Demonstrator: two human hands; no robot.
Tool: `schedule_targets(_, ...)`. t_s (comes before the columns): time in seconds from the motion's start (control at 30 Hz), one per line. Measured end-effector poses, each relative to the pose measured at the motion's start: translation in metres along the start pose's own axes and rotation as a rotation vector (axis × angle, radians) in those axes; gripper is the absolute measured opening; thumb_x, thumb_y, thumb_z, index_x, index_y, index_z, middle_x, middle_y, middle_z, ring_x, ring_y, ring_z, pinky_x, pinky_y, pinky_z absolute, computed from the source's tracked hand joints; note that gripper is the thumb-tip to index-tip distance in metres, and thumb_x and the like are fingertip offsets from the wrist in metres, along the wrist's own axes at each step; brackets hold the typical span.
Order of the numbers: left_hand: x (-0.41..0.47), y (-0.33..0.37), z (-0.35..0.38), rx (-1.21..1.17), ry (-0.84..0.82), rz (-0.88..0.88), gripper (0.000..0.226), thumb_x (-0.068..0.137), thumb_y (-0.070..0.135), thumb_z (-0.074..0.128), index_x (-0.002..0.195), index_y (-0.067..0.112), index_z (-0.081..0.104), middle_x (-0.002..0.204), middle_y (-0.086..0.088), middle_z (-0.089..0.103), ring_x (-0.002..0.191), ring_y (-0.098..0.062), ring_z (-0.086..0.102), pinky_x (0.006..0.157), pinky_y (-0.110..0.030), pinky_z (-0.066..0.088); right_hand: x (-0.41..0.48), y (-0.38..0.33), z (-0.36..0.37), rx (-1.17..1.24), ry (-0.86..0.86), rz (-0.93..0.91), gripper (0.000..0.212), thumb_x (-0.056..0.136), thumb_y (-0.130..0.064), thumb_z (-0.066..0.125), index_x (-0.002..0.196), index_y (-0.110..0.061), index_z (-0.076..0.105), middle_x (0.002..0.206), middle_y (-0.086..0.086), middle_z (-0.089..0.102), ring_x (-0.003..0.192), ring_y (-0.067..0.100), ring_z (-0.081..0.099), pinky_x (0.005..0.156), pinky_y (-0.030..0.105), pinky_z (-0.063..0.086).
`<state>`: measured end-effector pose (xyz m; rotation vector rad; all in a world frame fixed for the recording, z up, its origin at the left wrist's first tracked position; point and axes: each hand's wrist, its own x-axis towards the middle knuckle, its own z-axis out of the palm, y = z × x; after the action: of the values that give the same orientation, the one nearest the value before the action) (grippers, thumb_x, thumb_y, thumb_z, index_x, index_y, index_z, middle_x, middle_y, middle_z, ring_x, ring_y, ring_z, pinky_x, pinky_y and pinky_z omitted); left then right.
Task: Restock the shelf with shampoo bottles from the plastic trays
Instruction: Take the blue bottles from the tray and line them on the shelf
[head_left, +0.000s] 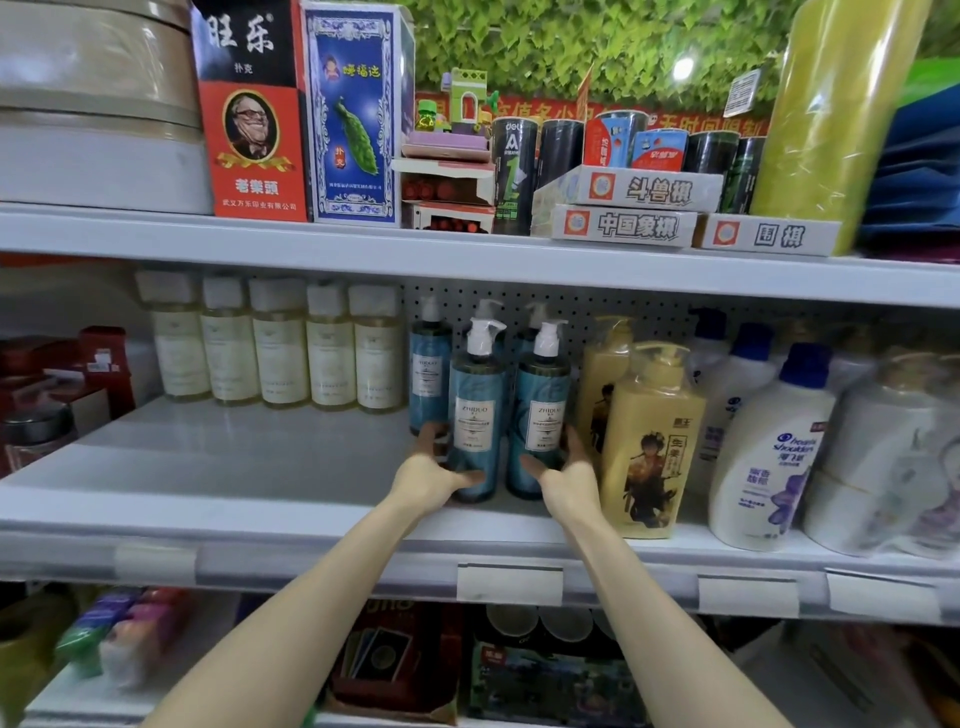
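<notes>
Bottles — two blue pump ones (475, 415) (540, 410) — stand upright on the middle shelf (260, 467). Left hand (434, 475) wraps the left bottle's base; right hand (563, 475) lies open against the other, fingertips hidden behind it.

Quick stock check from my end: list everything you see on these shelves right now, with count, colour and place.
Pale bottles: five, cream, white caps, back left of middle shelf.
Pump bottles: four visible, teal, white pumps, middle shelf centre, two in front, two behind.
Yellow bottles: two, film-wrapped, right of the teal ones.
White bottles: at least three, blue caps, further right.
Card boxes: two, red-black and blue, top shelf left.
Game boxes: three, white, top shelf right.
Tubes: several, dark, top shelf centre.
Middle shelf: grey, left front bare.
Left hand: one, on the front left teal bottle.
Right hand: one, by the front right teal bottle.
</notes>
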<state>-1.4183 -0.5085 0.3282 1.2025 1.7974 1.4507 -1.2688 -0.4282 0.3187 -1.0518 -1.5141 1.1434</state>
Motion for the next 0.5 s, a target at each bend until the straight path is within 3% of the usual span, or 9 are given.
schedule_targets(0.2, 0.007, 0.002, 0.013, -0.021, 0.037, 0.020, 0.074, 0.074, 0.009, 0.080, 0.135, 0.014, 0.038, 0.133, -0.007, 0.053, 0.111, -0.021, 0.053, 0.090, -0.029, 0.044, 0.008, 0.002, -0.002, -0.056, 0.012, 0.018, 0.074, 0.088, -0.012, 0.067, 0.150, -0.016, 0.027, 0.155, 0.008, 0.032, 0.142, 0.030, 0.029, 0.116, 0.046, 0.027)
schedule_targets(0.33, 0.013, 0.004, 0.020, 0.011, 0.062, 0.013, 0.068, 0.076, 0.002, 0.076, 0.135, 0.004, 0.041, 0.133, -0.011, 0.053, 0.113, -0.022, 0.053, 0.077, -0.013, 0.037, 0.013, 0.000, 0.000, -0.147, 0.052, 0.002, 0.073, 0.089, -0.015, 0.066, 0.150, -0.012, 0.026, 0.156, 0.009, 0.029, 0.143, 0.029, 0.027, 0.118, 0.040, 0.023)
schedule_targets(0.5, 0.022, 0.002, 0.028, 0.042, 0.081, -0.017, 0.063, 0.077, 0.005, 0.076, 0.133, 0.003, 0.046, 0.133, -0.012, 0.055, 0.122, -0.026, 0.052, 0.085, -0.016, 0.036, 0.024, 0.001, 0.005, -0.181, 0.064, 0.018, 0.072, 0.088, -0.020, 0.067, 0.148, -0.015, 0.028, 0.157, 0.007, 0.028, 0.144, 0.028, 0.027, 0.118, 0.043, 0.022)
